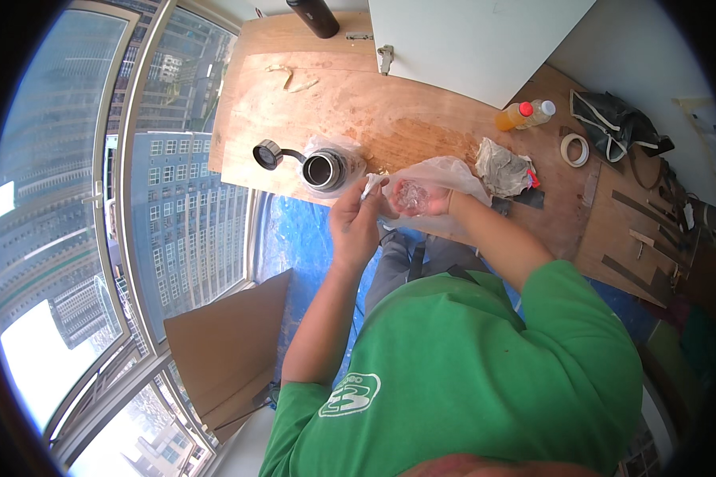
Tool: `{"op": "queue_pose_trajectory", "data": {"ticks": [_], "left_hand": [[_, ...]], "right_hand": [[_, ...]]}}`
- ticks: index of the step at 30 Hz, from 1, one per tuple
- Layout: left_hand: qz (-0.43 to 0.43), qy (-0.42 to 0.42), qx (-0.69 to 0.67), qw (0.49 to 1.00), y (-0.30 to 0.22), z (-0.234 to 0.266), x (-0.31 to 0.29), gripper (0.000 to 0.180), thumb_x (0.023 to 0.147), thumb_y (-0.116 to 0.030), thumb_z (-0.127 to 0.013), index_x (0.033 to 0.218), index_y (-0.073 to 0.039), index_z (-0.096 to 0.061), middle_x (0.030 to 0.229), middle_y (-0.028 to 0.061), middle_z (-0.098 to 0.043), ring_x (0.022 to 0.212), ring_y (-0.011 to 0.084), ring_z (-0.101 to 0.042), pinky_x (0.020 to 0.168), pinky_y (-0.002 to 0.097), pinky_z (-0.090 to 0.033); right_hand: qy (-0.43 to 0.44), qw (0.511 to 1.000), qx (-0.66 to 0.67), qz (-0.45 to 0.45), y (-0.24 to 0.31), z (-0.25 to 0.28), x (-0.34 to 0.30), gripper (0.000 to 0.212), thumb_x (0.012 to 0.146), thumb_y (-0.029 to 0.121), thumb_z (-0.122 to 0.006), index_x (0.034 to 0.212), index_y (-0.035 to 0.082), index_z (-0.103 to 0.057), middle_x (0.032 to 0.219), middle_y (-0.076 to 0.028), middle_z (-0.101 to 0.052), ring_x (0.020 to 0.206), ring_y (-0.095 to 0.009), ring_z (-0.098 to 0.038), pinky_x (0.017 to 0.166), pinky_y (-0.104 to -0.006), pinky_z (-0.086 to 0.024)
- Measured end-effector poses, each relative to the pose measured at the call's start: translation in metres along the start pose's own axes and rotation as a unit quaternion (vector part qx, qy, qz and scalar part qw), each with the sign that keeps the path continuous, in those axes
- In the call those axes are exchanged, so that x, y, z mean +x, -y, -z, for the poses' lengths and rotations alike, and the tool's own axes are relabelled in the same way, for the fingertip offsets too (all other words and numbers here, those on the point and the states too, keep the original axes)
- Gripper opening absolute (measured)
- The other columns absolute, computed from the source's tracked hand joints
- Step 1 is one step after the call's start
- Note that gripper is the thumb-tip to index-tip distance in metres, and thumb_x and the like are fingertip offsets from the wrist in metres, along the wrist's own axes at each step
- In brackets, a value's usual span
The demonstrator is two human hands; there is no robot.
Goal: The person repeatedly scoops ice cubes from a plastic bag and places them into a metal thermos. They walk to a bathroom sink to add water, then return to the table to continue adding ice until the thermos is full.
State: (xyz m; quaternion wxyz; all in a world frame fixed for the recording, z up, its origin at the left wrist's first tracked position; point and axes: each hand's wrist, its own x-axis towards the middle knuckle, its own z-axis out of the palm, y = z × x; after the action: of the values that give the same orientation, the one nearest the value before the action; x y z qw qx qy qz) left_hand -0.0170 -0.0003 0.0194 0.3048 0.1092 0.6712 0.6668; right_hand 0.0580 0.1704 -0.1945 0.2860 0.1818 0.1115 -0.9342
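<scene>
One clear piece of crinkled plastic point(411, 197) lies at the frame's centre in our cupped right hand point(437, 205); we cannot tell whether its fingers close. Our left hand point(355, 226) is pinched on a white scrap point(371, 186). We judge the plastic light, soft and slippery; we should grip a gathered edge, not a smooth face.

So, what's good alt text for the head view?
Person in a green shirt cupping something clear and crinkled in the right hand, left fingers pinching something white, at a wooden table near windows; an open flask stands nearby.
</scene>
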Motion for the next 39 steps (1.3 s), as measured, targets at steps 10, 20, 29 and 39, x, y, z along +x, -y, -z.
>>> {"op": "queue_pose_trajectory", "data": {"ticks": [10, 20, 29, 39], "left_hand": [[-0.030, -0.025, -0.007, 0.999, -0.010, 0.007, 0.008, 0.023, 0.105, -0.011, -0.055, 0.116, 0.005, -0.066, 0.078, 0.0040, -0.065, 0.070, 0.0117, -0.065, 0.069, 0.0249, -0.051], [-0.030, -0.030, -0.029, 0.999, -0.014, 0.005, 0.013, 0.025, 0.105, -0.013, -0.056, 0.121, 0.004, -0.064, 0.080, 0.0026, -0.064, 0.066, 0.0100, -0.062, 0.065, 0.0239, -0.049], [0.068, 0.041, 0.058, 0.995, -0.011, 0.013, 0.005, 0.047, 0.102, -0.016, -0.062, 0.147, -0.004, -0.052, 0.086, -0.0027, -0.061, 0.067, 0.0034, -0.050, 0.055, 0.0221, -0.042], [0.094, -0.003, 0.091, 0.991, 0.043, 0.042, -0.021, 0.034, 0.106, -0.033, -0.054, 0.116, -0.004, -0.070, 0.072, -0.0003, -0.056, 0.063, 0.0070, -0.053, 0.057, 0.0253, -0.044]], "right_hand": [[-0.008, 0.997, 0.056, 0.045, 0.015, -0.045, -0.024, 0.030, 0.101, 0.035, -0.056, 0.111, 0.008, -0.065, 0.106, -0.013, -0.069, 0.098, -0.029, -0.068, 0.087, -0.0440, -0.058], [-0.041, 0.989, 0.078, 0.117, -0.006, -0.064, -0.032, 0.027, 0.101, 0.032, -0.055, 0.107, 0.009, -0.066, 0.103, -0.013, -0.069, 0.095, -0.029, -0.068, 0.086, -0.0407, -0.058], [-0.042, 0.985, 0.116, 0.119, 0.012, -0.079, -0.042, 0.032, 0.098, 0.035, -0.057, 0.102, 0.005, -0.068, 0.100, -0.014, -0.071, 0.095, -0.029, -0.069, 0.083, -0.0432, -0.058], [-0.064, 0.978, 0.131, 0.146, -0.008, -0.111, -0.049, 0.030, 0.095, 0.034, -0.062, 0.098, 0.005, -0.069, 0.097, -0.015, -0.071, 0.091, -0.031, -0.069, 0.081, -0.0430, -0.058]]}}
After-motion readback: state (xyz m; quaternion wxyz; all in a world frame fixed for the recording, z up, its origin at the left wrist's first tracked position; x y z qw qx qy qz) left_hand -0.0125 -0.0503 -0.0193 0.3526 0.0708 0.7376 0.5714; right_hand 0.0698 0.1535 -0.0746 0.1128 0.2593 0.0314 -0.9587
